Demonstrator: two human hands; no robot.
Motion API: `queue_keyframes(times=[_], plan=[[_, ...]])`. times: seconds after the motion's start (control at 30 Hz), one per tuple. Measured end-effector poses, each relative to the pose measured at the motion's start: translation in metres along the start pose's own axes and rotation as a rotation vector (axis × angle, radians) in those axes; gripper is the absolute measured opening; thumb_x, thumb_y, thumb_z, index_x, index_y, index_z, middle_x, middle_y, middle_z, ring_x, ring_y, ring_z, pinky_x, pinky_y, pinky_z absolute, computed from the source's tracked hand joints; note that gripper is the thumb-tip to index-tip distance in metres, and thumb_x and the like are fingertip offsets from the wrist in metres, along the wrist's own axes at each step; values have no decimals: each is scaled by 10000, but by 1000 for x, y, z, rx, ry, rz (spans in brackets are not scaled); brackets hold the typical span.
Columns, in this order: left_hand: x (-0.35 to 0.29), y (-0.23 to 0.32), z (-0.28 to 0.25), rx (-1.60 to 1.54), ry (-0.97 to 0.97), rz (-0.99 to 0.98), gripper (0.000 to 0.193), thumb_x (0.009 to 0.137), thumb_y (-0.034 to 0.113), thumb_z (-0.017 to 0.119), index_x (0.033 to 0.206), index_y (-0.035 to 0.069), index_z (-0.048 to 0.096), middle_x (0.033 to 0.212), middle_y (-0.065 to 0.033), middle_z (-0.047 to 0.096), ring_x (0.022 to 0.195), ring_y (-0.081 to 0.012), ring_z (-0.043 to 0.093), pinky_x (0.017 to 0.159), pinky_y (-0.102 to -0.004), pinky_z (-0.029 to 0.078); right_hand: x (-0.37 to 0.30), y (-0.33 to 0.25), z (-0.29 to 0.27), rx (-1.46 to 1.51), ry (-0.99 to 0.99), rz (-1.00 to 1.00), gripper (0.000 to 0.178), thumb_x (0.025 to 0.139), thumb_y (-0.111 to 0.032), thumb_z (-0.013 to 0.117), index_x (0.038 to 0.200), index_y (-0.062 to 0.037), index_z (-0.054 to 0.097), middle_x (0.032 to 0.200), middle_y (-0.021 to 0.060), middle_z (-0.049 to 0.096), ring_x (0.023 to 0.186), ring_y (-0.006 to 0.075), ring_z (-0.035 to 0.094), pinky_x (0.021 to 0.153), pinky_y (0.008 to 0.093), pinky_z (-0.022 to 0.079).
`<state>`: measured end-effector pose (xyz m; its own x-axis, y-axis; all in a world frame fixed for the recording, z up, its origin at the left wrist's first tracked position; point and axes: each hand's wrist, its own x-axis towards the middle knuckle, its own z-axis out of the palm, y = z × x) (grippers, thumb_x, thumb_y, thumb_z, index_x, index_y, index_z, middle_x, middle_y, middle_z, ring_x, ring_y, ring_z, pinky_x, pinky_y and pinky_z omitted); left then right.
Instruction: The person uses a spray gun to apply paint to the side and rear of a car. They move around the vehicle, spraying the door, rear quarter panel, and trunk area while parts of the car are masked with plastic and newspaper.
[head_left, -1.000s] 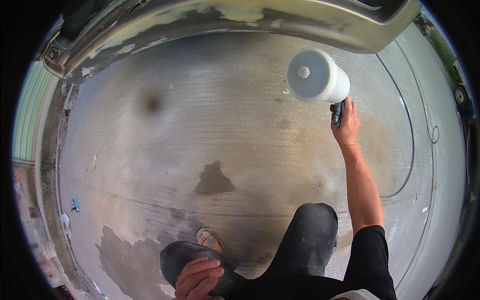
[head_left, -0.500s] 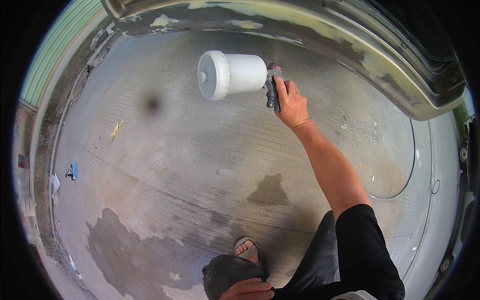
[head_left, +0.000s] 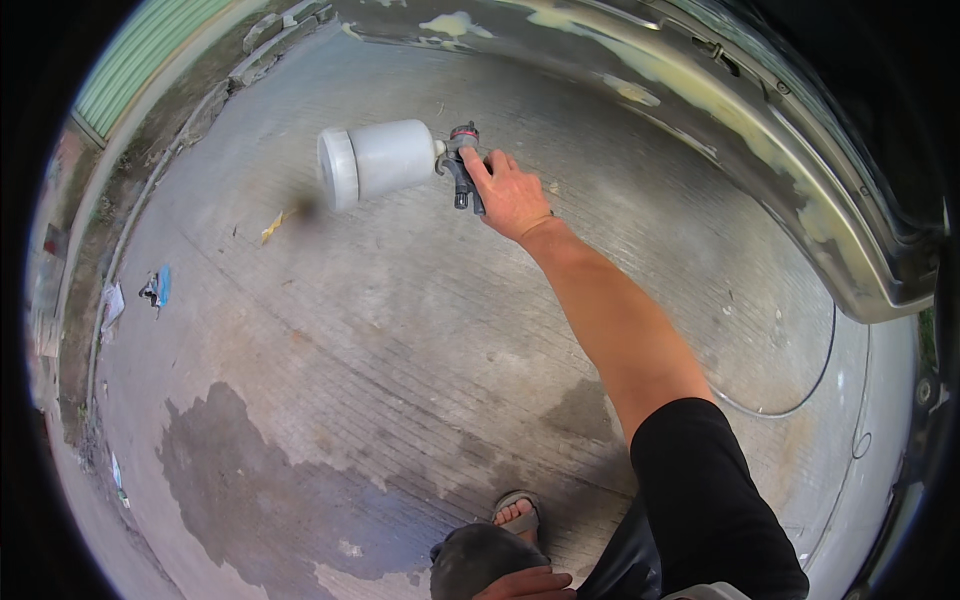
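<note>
In my right hand (head_left: pixel 510 195) is a paint spray gun (head_left: pixel 463 170), its dark grip wrapped by my fingers. The gun's white plastic cup (head_left: pixel 392 160) lies sideways, its wide lid pointing left. Beyond it at the top right curves a car bumper panel (head_left: pixel 690 95), bronze-grey with pale yellowish filler patches; a gap separates it from the gun. My left hand (head_left: pixel 525 584) rests near my bent knee (head_left: pixel 478 565) at the lower edge. Only the backs of some fingers show there, and their tips are hidden.
A thin hose (head_left: pixel 790 410) curves over the concrete floor (head_left: pixel 400 310) on the right. Wet patches (head_left: pixel 240 470) darken the lower left. Scraps of litter (head_left: pixel 158 288) lie near the kerb, and a yellow strip (head_left: pixel 275 228) lies below the cup. My sandalled foot (head_left: pixel 517 513) stands at the bottom.
My right hand and the spray gun have moved left in the picture. The view has turned, so the bumper panel sits further right and lower at its right end.
</note>
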<state>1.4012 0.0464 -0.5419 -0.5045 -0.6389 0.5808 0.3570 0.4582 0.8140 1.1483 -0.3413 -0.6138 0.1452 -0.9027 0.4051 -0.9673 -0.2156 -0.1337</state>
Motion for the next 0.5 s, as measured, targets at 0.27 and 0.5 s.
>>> queue_keyframes(times=[0.27,0.5], plan=[[-13,-30,16,150,-22,334,644,960,435,637,1255,-136,594,1251,-362,561,1172,-466,576,977,-657,435,-85,75,-47,-44,207,242,805,737,-40,737,1437,-167,361,1076,145,541,989,339,611,672,449,574],[42,1,37,-13,-147,26,471,869,233,700,1194,-99,619,1055,-295,666,966,-452,664,882,-508,537,-285,159,-160,-44,456,528,796,729,45,681,1438,-116,359,1093,199,583,943,423,624,731,498,531]])
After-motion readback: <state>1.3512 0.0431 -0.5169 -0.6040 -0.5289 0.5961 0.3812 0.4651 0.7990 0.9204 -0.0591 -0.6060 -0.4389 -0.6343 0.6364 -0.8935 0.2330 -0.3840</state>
